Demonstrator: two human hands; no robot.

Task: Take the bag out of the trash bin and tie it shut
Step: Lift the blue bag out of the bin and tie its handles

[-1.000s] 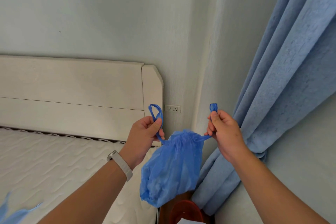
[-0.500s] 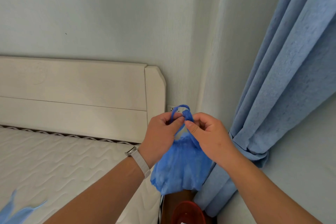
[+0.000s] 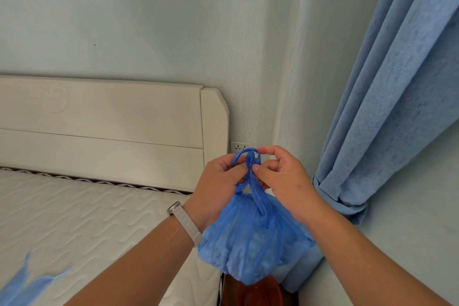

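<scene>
1. The blue bag (image 3: 250, 238) is out of the bin and hanging in mid-air, just below centre of the view, bunched at the top and bulging at the bottom.
2. Both hands are pressed close together at the bag's neck. The left hand (image 3: 218, 181) is pinched on one of the handle loops (image 3: 244, 156), and the right hand (image 3: 285, 179) is pinched on the other strand, with thumb and forefinger tight on the plastic.
3. The two strands cross between the thumbs and form small loops above the knuckles — whether a knot is already pulled tight, I can't tell.
4. The red trash bin (image 3: 258, 293) sits at 6 o'clock from the bag, directly under it and mostly hidden.
5. There's a pale watch band (image 3: 185, 223) on the left wrist.
6. At 9 o'clock is the bed (image 3: 74, 218), with its cream headboard (image 3: 111, 129) against the wall.
7. At 2 o'clock is a blue curtain (image 3: 387, 107), gathered and tied back.
8. A wall socket (image 3: 239, 148) peeks out just behind the loops — right at the bedhead's edge.
9. Some more blue plastic (image 3: 22, 288) lies on the mattress at 8 o'clock.
</scene>
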